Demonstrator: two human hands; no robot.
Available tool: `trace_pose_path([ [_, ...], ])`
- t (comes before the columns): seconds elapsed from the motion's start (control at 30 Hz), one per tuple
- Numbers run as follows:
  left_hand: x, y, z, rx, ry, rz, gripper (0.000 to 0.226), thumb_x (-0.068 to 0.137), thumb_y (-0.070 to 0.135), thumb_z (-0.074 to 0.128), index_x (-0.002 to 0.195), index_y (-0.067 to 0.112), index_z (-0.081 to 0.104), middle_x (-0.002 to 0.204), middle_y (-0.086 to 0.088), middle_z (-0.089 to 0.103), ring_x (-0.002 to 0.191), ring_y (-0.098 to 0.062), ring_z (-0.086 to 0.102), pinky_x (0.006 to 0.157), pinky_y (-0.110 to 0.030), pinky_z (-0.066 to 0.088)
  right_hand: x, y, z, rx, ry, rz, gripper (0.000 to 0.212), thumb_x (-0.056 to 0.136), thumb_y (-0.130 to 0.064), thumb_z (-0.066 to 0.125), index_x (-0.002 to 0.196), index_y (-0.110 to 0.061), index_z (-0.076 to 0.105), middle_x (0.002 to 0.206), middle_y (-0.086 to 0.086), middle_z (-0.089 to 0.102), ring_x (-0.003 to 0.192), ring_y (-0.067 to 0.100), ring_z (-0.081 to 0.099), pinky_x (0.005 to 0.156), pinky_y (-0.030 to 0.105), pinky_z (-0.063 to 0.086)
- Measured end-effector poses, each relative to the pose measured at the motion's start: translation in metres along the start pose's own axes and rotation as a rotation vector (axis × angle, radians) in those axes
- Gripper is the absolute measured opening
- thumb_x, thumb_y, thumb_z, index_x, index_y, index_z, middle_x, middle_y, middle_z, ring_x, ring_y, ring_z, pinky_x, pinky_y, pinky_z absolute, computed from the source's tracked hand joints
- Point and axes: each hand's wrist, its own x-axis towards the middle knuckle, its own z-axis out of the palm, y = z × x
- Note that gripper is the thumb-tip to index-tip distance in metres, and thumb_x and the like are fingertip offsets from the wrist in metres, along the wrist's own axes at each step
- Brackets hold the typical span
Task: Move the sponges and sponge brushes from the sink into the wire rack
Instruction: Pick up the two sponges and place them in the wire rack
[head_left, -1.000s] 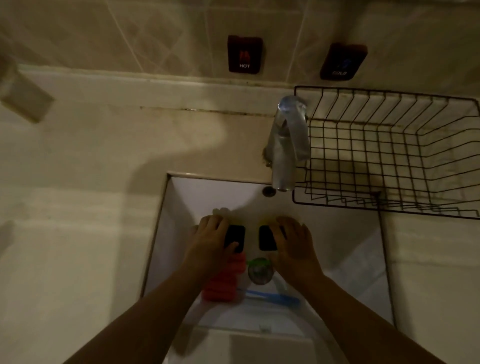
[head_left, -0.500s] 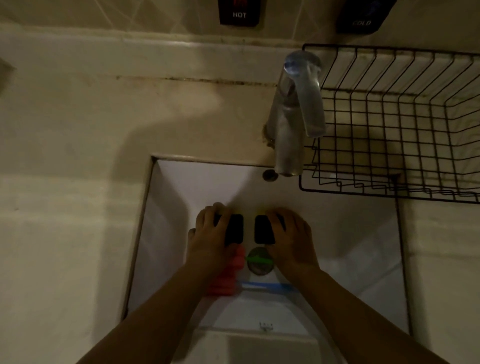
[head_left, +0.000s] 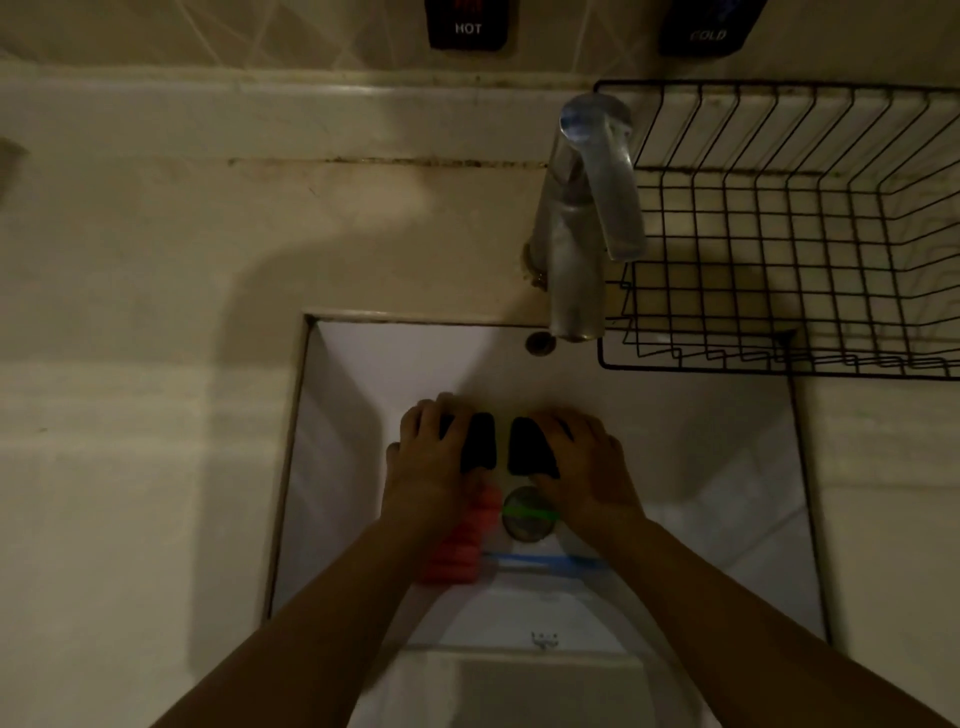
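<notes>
2 soft black sponges, white sink (head_left: 701, 467) floor: your left hand (head_left: 434, 467) clamps left black sponge (head_left: 479, 441), right hand (head_left: 587, 467) clamps right black sponge (head_left: 524, 447). Likely light, squashy, wet; pinch their long edges.

Both forearms bare, no sleeves showing.

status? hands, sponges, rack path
Left hand on one dark sponge, right hand on the other dark sponge, both in the sink. Wire rack holds nothing. Faucet stands beside the rack.
</notes>
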Motion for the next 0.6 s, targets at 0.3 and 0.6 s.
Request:
trace_pose_path([
  [0.3,-0.016,0.005,-0.043,0.031,0.069,0.116,0.084,0.083,0.047,0.064,0.153,0.021,0.025,0.154,-0.007,0.032,0.138,-0.034,0.026,0.101,-0.056,0.044,-0.025,-0.021,-0.046,0.017,0.134,-0.079,0.074,0.078,-0.024,0.076,0.143,-0.014,0.043,0.138,0.014,0.052,0.127,0.034,0.046,0.100,0.052,0.043],
  [0.6,-0.049,0.013,-0.086,-0.027,0.150,0.213,0.078,0.083,0.049,0.063,0.149,0.022,0.033,0.152,0.001,0.036,0.139,-0.026,0.026,0.109,-0.047,0.039,-0.064,-0.049,-0.086,0.008,0.231,-0.122,0.072,0.077,-0.029,0.076,0.141,-0.017,0.043,0.138,0.007,0.049,0.128,0.024,0.045,0.103,0.044,0.044],
])
